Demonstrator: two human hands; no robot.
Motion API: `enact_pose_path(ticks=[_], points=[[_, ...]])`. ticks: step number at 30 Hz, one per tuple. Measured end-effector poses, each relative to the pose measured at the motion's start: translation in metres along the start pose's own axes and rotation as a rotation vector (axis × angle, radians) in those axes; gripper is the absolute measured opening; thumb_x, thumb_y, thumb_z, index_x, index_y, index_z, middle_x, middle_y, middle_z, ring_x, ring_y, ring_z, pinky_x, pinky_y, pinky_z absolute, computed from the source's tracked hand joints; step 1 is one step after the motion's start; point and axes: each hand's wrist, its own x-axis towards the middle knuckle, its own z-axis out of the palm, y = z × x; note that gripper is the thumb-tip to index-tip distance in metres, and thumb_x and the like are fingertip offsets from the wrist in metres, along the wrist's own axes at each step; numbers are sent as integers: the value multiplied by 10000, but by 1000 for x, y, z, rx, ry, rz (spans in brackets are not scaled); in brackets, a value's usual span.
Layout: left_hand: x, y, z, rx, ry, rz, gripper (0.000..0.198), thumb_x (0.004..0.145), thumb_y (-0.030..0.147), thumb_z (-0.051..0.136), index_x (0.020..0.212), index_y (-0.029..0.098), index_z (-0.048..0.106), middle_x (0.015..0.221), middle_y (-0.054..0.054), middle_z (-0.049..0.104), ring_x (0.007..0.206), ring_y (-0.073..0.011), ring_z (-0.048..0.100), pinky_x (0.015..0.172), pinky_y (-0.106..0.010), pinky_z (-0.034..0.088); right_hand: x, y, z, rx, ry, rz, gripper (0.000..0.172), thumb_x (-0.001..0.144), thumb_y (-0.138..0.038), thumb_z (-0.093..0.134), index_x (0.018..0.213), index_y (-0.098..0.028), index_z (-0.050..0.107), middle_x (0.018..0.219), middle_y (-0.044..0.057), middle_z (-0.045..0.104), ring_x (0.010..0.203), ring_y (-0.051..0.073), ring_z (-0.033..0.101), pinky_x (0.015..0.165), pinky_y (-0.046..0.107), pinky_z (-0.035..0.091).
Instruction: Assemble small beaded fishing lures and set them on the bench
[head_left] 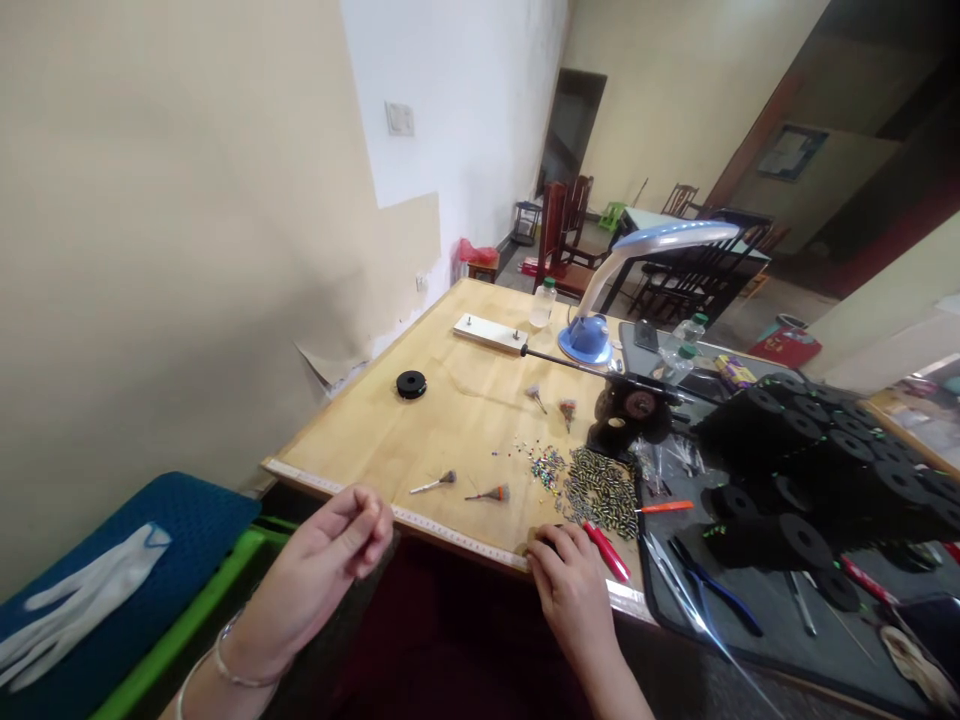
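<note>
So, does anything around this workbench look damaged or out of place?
Yes. The beige wall covering is peeling: a torn flap curls away from the wall just behind the wooden table, and white wall shows along its ragged lower edge.

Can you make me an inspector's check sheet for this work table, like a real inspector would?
surface: light wooden table, with a measuring tape along its front edge.
job's things: scattered colored beads, striped beads, red-handled tool.
clutter: black spools on a gray mat, blue-handled pliers, blue desk lamp.
grippers: left hand raised, fingertips pinched together; right hand at the table edge beside the red-handled tool.
cables: nothing seen.
surroundings: wooden chairs, white glove on a blue cushion.
</note>
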Motion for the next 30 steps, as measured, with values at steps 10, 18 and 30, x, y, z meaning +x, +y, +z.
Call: enact_pose_path(ticks=[10,18,30], points=[[-27,-1,53,795,-457,312,124,846,181,543,744,221,603,972,-81,623,878,-223,577,810,-295,473,0,-54,-58,602,71,146,291,865,-207,562,1142,-272,620,1091,110,677,929,280,630,781,401,509],[-21,-34,60,861,-424,317,139,880,166,471,788,224,559,1055,-84,567,993,-232,549,897,-315,445,-1,-73,-21,1345,-271,572,316,797,-454,652,951,-182,609,695,26,640,561,142,568,522,247,460],[-2,-46,60,849,-435,158,125,872,183,485,748,200,491,795,-23,557,750,-177,512,704,-268,417,-14,-54,-4,962,-241,464,231,857,-348,560,698,-181,558,523,-43,504,487,112,463,492,208,365]])
